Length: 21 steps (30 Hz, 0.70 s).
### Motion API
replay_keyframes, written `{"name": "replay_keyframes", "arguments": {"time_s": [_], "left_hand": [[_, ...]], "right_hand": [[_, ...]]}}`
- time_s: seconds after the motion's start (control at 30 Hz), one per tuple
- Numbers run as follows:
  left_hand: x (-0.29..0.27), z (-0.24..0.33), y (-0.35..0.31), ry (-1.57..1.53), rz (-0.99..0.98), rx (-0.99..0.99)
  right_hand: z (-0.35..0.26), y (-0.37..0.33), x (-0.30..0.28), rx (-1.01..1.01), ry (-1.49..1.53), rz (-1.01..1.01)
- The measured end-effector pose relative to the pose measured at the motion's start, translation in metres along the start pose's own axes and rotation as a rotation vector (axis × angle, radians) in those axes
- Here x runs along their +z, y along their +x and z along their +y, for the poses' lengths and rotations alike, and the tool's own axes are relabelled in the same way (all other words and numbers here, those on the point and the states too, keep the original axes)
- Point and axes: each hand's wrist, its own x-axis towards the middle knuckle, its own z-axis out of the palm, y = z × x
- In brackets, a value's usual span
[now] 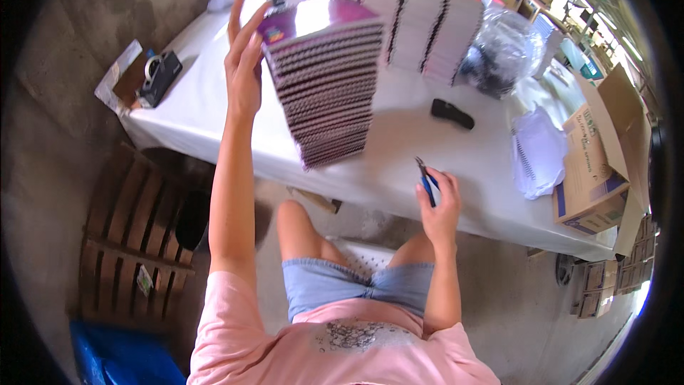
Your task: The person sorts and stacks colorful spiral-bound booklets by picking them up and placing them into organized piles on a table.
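1. The left hand (pixel 244 68) is unclenched, its fingers stretched upward at the upper left edge of a tall stack of spiral-bound books (pixel 328 93); whether it presses on the stack cannot be told.
2. The stack stands just right of the left hand, on the white-covered bench (pixel 406 125), with a glossy purple cover on top and dark coiled spines facing the person.
3. The right hand (pixel 443 208) grasps blue-handled pliers (pixel 428 184), their tips pointing up and away from the person, over the bench's near edge.
4. Beyond the right hand, and slightly to its right, a small black object (pixel 452 113) lies on the bench.
5. Farther beyond the right hand are more bound stacks (pixel 413 25), with clear plastic wrap (pixel 506 50) to their right.
6. Well to the right of the right hand sit a white bundle (pixel 539 151) and, next to it, an open cardboard box (pixel 591 171).
7. Left of the left hand, well apart, is a black tape dispenser (pixel 161 77).
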Motion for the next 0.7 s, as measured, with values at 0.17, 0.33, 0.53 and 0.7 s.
{"name": "replay_keyframes", "arguments": {"time_s": [0.17, 0.33, 0.53, 0.7], "left_hand": [[0.022, 0.009, 0.001, -0.257, 0.152, 0.01], [0.002, -0.02, -0.023, -0.336, 0.279, -0.283], [-0.067, -0.093, -0.11, -0.301, -0.144, -0.703], [-0.07, -0.078, -0.099, 0.105, -0.861, -0.883]], "right_hand": [[0.034, 0.011, -0.048, 0.048, -0.271, 0.148], [0.064, 0.026, -0.055, 0.054, -0.461, 0.134], [0.07, 0.043, -0.017, 0.066, -0.528, 0.052], [0.061, 0.049, -0.012, 0.131, -0.676, 0.058]]}}
